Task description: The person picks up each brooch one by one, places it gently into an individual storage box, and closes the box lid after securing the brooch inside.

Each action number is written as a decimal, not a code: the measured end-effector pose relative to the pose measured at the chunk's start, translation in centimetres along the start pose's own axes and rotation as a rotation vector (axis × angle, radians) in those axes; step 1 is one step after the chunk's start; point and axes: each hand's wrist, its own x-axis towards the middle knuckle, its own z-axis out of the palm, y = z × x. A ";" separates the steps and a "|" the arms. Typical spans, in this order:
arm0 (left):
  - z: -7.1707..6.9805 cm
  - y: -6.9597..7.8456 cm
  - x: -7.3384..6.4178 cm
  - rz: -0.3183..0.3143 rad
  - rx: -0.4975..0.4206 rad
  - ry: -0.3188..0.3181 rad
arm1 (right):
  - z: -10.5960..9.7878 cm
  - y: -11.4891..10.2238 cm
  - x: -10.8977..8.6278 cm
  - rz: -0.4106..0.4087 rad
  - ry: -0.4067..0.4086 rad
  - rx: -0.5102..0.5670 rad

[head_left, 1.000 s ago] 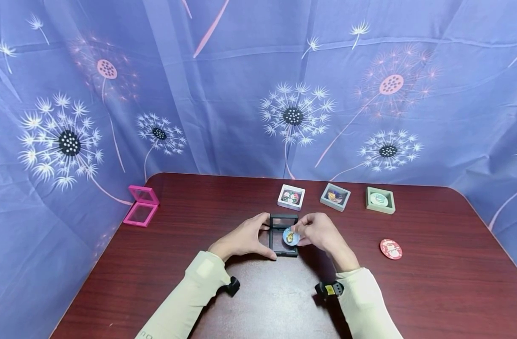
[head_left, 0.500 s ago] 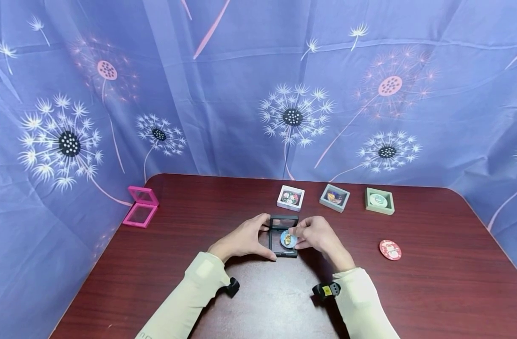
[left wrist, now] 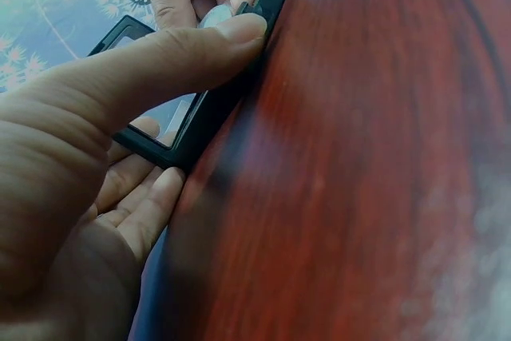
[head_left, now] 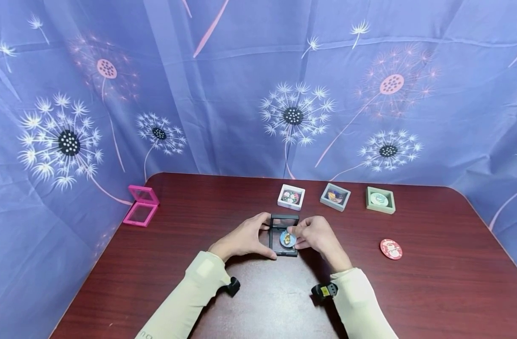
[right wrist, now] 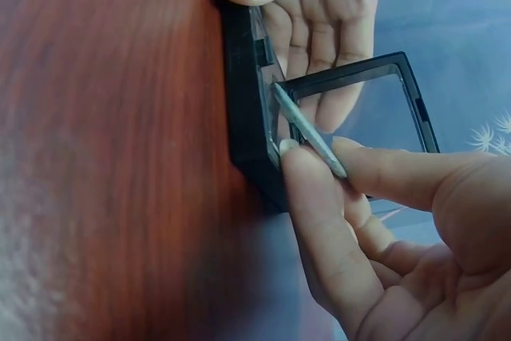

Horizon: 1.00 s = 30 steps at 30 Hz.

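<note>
A black hinged display frame (head_left: 287,254) with clear film panes lies opened on the table, its lid raised at the far side. My left hand (head_left: 246,238) grips it from the left, thumb on the near edge and fingers at the far edge. Between thumb and fingers, my right hand (head_left: 319,235) pinches a round blue disc (head_left: 287,238) with a yellow picture over the lower pane. In the right wrist view the disc (right wrist: 310,131) is edge-on and tilted, its far rim down in the frame. The left wrist view shows the left thumb (left wrist: 200,49) across the frame's edge.
A pink frame (head_left: 141,214) stands opened at the far left. White (head_left: 291,197), grey-blue (head_left: 335,197) and green (head_left: 380,200) frames with discs inside line the back. A red disc (head_left: 391,249) lies at right. A patterned curtain (head_left: 241,94) hangs behind the table.
My right hand has shifted slightly left, carrying the blue disc from the frame's right side towards its middle. The left hand and the black frame stay put.
</note>
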 end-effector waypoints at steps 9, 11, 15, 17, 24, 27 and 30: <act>0.0 0.0 0.0 0.011 -0.023 0.007 | 0.3 0.5 0.3 -0.011 0.056 -0.017; 0.0 0.0 0.0 0.012 -0.024 0.008 | 0.4 0.6 0.4 -0.023 0.066 -0.035; 0.0 0.0 0.0 0.012 -0.027 0.007 | 0.5 0.6 0.5 -0.038 0.076 -0.053; 0.0 0.0 0.0 0.008 -0.027 0.005 | 0.5 0.5 0.5 -0.040 0.075 -0.058; 0.0 -0.1 0.0 0.017 -0.024 0.005 | 0.1 0.1 -0.2 -0.057 0.029 -0.038; 0.0 0.0 0.0 0.021 -0.024 0.005 | -0.2 -0.1 -0.5 -0.076 -0.016 -0.024; -0.1 0.0 0.0 0.024 -0.024 0.004 | -0.4 -0.3 -0.6 -0.083 -0.050 -0.031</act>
